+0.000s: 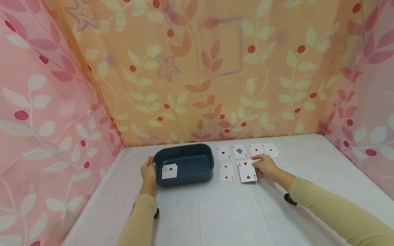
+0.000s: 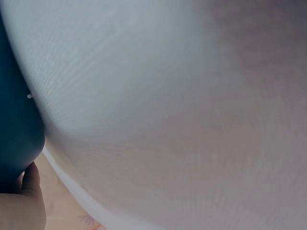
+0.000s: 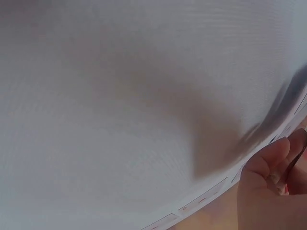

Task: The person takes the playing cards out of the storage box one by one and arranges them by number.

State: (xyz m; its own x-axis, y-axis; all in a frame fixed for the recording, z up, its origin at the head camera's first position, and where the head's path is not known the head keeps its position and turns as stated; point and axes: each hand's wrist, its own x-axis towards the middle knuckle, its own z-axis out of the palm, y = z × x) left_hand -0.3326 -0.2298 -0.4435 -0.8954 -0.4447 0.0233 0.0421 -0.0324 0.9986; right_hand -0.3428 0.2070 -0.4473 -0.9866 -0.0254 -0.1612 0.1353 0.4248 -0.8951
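Observation:
My left hand [image 1: 148,171] grips the left end of a dark blue rectangular basin [image 1: 191,178], thumb at the rim. In the left wrist view, its fingers [image 2: 29,179] bend against the basin's wall. Inside the basin's left part lies a small stack of playing cards [image 1: 169,173], a club on top. My right hand [image 1: 266,166] pinches the two of hearts card [image 1: 247,175] by its right edge, face up, low over the table. In the right wrist view, the thumb and fingers of the right hand [image 3: 268,184] close on the card's edge.
Behind the held card runs a row with the ace of clubs [image 1: 223,152], ace of spades [image 1: 239,151], ace of hearts [image 1: 255,149] and ace of diamonds [image 1: 271,150]. The two of diamonds [image 1: 226,172] lies left of it. A patterned curtain [image 1: 197,68] closes off the white table's [image 1: 215,218] back.

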